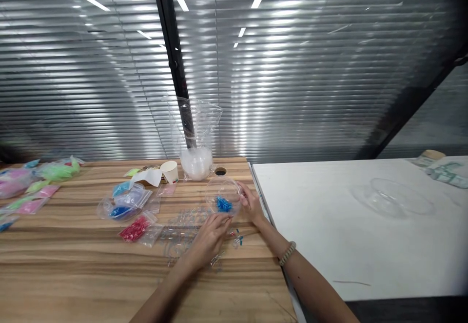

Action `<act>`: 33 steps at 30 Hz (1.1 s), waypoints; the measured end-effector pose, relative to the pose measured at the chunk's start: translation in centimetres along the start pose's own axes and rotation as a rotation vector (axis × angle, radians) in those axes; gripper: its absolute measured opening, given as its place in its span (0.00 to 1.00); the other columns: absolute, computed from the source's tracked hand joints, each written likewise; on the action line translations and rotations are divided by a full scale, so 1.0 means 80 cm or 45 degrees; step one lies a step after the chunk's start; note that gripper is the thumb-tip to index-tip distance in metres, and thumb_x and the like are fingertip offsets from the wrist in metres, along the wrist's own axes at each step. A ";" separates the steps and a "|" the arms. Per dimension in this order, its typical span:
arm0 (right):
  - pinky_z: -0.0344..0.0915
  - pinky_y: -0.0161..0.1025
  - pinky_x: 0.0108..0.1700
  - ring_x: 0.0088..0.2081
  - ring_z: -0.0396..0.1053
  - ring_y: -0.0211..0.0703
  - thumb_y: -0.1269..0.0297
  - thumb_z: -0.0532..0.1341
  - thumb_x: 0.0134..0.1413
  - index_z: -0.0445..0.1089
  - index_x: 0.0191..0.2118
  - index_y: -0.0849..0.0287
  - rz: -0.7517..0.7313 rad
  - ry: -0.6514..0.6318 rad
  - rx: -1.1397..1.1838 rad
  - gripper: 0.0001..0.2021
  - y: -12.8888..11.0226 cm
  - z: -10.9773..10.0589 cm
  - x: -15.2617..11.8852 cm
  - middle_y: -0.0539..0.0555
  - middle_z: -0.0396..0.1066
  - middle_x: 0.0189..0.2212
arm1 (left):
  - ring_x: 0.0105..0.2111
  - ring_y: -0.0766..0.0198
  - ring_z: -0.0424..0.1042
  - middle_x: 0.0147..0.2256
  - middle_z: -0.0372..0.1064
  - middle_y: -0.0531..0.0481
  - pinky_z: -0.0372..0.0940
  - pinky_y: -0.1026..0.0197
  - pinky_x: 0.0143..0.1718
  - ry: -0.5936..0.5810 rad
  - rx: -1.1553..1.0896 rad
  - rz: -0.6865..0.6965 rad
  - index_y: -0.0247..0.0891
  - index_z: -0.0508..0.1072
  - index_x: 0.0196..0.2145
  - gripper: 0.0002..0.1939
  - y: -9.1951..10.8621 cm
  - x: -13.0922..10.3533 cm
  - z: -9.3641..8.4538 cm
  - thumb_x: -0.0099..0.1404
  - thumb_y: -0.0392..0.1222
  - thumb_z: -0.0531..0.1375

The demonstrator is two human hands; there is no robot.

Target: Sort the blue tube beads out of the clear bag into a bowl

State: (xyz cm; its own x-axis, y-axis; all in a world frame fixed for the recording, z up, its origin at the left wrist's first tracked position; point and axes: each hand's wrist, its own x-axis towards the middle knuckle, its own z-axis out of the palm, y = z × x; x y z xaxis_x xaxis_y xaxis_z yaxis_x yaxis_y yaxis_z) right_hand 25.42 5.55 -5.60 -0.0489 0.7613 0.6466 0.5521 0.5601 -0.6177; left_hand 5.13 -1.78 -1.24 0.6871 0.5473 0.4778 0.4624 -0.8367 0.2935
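A clear round container (pixel 222 186) with a cluster of small blue pieces (pixel 224 204) inside is between my hands, over the wood-grain table. My right hand (pixel 251 205) grips its right rim, thumb and fingers closed on it. At the near rim, my left hand (pixel 213 237) has its fingertips pinched on the edge. Many clear ring-shaped pieces (pixel 177 232) are scattered beside and behind my left hand. A few small blue and red bits (pixel 238 238) lie just to the right of that hand.
Left of the rings are a bag of red pieces (pixel 134 229) and a clear container with bags (pixel 126 203). Behind stand a paper cup (pixel 169 171) and a bag of white bowls (pixel 197 163). Colourful bags (pixel 40 186) lie far left; a white table (pixel 329 215) adjoins at right.
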 end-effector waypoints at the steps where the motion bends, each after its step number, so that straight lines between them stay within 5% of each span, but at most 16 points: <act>1: 0.66 0.39 0.37 0.33 0.69 0.43 0.54 0.44 0.62 0.60 0.56 0.60 0.001 -0.004 0.002 0.23 0.000 0.000 0.000 0.54 0.71 0.34 | 0.52 0.57 0.59 0.52 0.61 0.41 0.61 0.51 0.51 0.010 0.024 -0.014 0.37 0.61 0.55 0.18 0.000 0.000 0.000 0.68 0.31 0.46; 13: 0.67 0.39 0.38 0.33 0.69 0.43 0.57 0.45 0.61 0.61 0.56 0.61 -0.048 0.005 0.004 0.23 -0.005 -0.003 0.002 0.55 0.71 0.36 | 0.51 0.51 0.61 0.52 0.61 0.40 0.63 0.46 0.50 -0.051 0.251 -0.233 0.35 0.62 0.53 0.17 -0.002 -0.003 0.003 0.68 0.36 0.49; 19: 0.67 0.38 0.36 0.32 0.69 0.42 0.54 0.44 0.61 0.61 0.56 0.61 -0.025 -0.009 0.057 0.24 -0.005 -0.001 0.002 0.56 0.71 0.38 | 0.53 0.52 0.61 0.53 0.61 0.40 0.63 0.46 0.50 0.021 0.292 -0.144 0.36 0.56 0.58 0.21 -0.002 -0.002 0.002 0.68 0.35 0.49; 24: 0.66 0.39 0.40 0.35 0.69 0.43 0.56 0.44 0.61 0.60 0.57 0.61 -0.042 -0.015 0.036 0.23 -0.004 0.000 0.001 0.56 0.71 0.38 | 0.50 0.56 0.64 0.49 0.65 0.40 0.65 0.50 0.49 0.052 0.249 0.048 0.35 0.60 0.55 0.18 0.005 0.000 -0.002 0.68 0.32 0.47; 33: 0.67 0.39 0.36 0.31 0.69 0.43 0.57 0.45 0.60 0.61 0.56 0.61 -0.008 -0.015 0.050 0.23 -0.009 -0.003 0.003 0.55 0.71 0.32 | 0.54 0.56 0.61 0.53 0.63 0.43 0.61 0.51 0.54 -0.334 0.033 0.092 0.40 0.63 0.56 0.19 0.020 -0.001 -0.003 0.68 0.42 0.50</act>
State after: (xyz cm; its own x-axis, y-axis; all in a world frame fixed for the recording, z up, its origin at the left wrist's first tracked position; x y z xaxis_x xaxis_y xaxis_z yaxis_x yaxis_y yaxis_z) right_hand 25.17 5.24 -4.91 -0.0619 0.7615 0.6452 0.5187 0.5768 -0.6311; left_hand 5.66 -3.15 -0.61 0.8389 0.4754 0.2649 0.4189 -0.8748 0.2433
